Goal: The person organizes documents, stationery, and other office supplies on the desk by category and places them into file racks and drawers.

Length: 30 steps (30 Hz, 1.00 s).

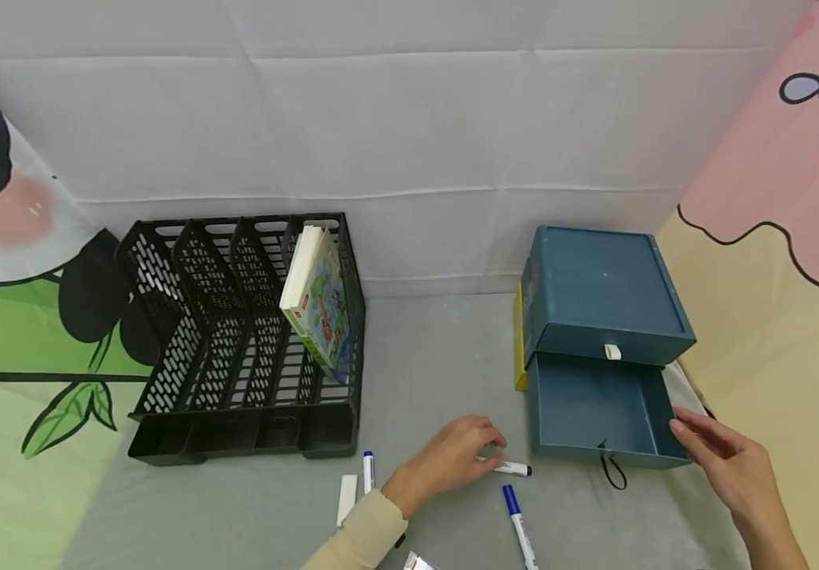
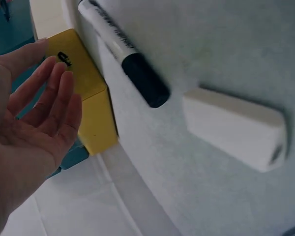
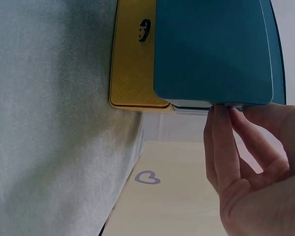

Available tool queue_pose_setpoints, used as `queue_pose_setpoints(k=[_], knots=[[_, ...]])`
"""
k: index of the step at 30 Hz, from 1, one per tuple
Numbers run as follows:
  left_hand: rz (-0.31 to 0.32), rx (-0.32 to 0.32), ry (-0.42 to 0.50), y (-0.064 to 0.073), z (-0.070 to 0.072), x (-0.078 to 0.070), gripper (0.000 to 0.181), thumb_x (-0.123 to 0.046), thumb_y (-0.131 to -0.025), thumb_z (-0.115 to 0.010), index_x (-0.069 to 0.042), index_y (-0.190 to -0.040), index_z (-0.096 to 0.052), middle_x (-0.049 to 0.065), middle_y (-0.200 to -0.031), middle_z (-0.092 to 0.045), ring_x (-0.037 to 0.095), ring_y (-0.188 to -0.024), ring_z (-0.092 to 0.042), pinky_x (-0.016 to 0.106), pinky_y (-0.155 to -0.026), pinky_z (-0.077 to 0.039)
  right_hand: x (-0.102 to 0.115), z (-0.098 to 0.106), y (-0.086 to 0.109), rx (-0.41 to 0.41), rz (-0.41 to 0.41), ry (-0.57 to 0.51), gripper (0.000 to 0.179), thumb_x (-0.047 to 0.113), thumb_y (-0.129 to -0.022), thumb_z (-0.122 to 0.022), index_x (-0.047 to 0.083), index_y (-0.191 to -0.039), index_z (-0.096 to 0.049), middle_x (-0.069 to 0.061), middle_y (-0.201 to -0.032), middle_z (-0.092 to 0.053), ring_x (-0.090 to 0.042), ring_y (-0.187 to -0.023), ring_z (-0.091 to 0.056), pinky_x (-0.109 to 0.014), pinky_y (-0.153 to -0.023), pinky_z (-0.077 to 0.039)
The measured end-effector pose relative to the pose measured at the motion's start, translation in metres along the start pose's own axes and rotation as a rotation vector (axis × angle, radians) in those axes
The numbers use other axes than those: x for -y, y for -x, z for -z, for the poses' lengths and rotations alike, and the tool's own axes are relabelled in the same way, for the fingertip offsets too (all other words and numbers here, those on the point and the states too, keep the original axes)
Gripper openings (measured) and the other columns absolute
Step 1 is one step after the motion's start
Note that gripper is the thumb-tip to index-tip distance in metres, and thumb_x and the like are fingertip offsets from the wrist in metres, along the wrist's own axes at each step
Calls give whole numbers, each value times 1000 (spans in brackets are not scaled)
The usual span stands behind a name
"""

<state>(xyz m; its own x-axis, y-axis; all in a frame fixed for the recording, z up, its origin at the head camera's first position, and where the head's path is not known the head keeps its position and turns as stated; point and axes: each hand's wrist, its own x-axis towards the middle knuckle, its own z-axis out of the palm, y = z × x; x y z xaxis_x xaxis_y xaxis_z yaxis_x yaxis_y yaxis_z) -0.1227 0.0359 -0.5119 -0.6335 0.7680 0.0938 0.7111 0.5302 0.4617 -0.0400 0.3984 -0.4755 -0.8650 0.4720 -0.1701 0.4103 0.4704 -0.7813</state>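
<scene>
The location is a desk-type workstation; the room type beyond it cannot be determined. Desk use is indicated by the black file rack (image 1: 206,273) at left, holding a book (image 1: 327,305), the blue drawer unit (image 1: 604,289) at right, and markers (image 1: 512,500) on the near grey surface (image 1: 445,356). A creased white sheet (image 1: 395,119) at the far side and cartoon-printed panels (image 1: 765,245) at left and right screen the area.

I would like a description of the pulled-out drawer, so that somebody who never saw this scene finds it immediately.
Start at the blue drawer unit, right of the black organizer. The pulled-out drawer is its lower one, with the right hand touching its side. Unlike the closed drawer above it, which has a pale pull tab, it carries a dark cord loop.
</scene>
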Motion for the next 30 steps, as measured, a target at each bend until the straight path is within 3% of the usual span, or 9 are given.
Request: queue_pose_setpoints(k=[6,11,18,25,30], knots=[[2,39,-113,4,-11,3,22,-20,-86,-85,-15,-107,-77,-7,-97,-66,4,-87,-58,17,-78,-47,0,1,0,-8,-8,-5,65,46,-97,-70,-2,-139,-61,35,-99,-54,18,-84,-51,-5,-68,-48],[15,66,-119,5,-17,3,22,-15,-85,-86,-16,-106,-77,-8,-95,-66,4,-84,-58,16,-76,-46,0,1,0,-2,-5,-18,64,45,-97,-70,-2,-139,-61,37,-96,-54,19,-82,-53,-6,-68,-49],[60,94,-131,5,-22,2,18,-10,-86,-84,-18,-102,-78,-9,-93,-67,3,-84,-58,16,-76,-48,-1,0,0,-5,-32,-2,66,47,-97,-69,-1,-141,-60,31,-102,-56,18,-82,-51,-5,-69,-48],[80,99,-114,7,-24,3,18,-9,-88,-82,-18,-104,-77,-9,-96,-67,1,-87,-60,17,-77,-50,-2,-1,0,-9,-5,-9,64,44,-97,-70,-3,-140,-60,36,-96,-52,18,-81,-53,-6,-68,-49],[120,78,-4,11,-16,4,16,-12,-90,-80,-16,-105,-76,-9,-98,-68,-1,-84,-58,18,-75,-50,-2,0,0,-9,6,-11,63,44,-98,-70,-4,-138,-60,36,-95,-52,18,-81,-53,-6,-68,-49]])
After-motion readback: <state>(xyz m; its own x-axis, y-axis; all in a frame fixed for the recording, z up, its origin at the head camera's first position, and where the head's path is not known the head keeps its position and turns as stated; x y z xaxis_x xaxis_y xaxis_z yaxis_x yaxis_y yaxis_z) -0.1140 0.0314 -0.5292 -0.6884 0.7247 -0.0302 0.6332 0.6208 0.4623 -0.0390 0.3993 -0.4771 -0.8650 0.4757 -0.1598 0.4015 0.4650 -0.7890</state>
